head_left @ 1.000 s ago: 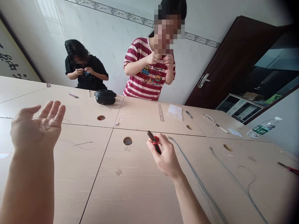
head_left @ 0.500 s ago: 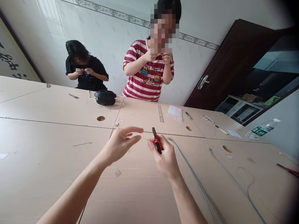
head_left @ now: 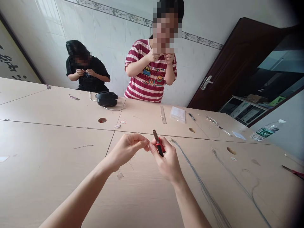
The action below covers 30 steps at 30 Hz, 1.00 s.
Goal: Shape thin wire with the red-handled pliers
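Observation:
My left hand point(head_left: 129, 148) is closed, with thumb and forefinger pinched on a thin thread point(head_left: 131, 164) whose loose part hangs below the fingers. Its fingertips meet those of my right hand point(head_left: 166, 158). Small red-handled scissors point(head_left: 159, 145) rest in my right hand, dark blades pointing up and away; the thumb and forefinger are pressed together beside them at the thread. Right of my right hand, a bundle of grey-blue cords point(head_left: 193, 171) runs toward the near edge. A short loose thread point(head_left: 83, 146) lies on the table to the left.
Across the table point(head_left: 47, 152) are two people, a black case point(head_left: 106, 98), a ruler point(head_left: 163, 115), plastic bags point(head_left: 178, 114) and a pen point(head_left: 192, 117). At the right are a second cord bundle point(head_left: 234, 177), a bottle point(head_left: 268, 129) and other scissors point(head_left: 293, 171).
My left hand has moved right, from open fingers to a pinch touching my right fingertips. A thread now hangs below it. My right hand keeps the scissors in nearly the same place.

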Each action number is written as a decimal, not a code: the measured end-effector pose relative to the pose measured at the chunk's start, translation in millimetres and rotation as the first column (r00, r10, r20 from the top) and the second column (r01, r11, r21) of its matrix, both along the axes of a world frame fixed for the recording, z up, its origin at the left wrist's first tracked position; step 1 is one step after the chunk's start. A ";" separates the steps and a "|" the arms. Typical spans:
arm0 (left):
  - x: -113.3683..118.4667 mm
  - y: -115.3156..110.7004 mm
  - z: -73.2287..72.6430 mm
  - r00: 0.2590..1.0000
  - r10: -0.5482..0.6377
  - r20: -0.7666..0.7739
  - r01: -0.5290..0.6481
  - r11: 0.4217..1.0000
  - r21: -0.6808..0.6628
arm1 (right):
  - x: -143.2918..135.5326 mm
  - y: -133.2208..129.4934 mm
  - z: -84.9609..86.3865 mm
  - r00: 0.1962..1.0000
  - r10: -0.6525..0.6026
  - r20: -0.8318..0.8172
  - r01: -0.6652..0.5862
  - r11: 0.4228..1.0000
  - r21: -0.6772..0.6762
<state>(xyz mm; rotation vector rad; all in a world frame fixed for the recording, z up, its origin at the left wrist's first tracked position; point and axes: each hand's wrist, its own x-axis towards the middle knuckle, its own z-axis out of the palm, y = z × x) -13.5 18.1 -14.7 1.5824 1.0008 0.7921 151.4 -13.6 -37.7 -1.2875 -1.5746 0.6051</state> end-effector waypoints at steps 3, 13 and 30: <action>-0.1 0.8 -1.2 1.000 0.009 -0.011 -0.009 1.000 0.006 | -0.5 -0.7 1.0 1.000 0.003 0.004 -0.003 1.000 0.002; 0.1 -0.1 0.3 1.000 0.011 -0.015 -0.011 1.000 0.007 | 1.0 -1.4 -1.1 1.000 0.005 0.024 -0.005 1.000 0.007; -79.9 24.1 21.9 0.883 0.282 0.376 -0.321 0.946 0.043 | 6.5 -1.0 3.1 0.999 -0.038 0.030 0.037 0.999 0.006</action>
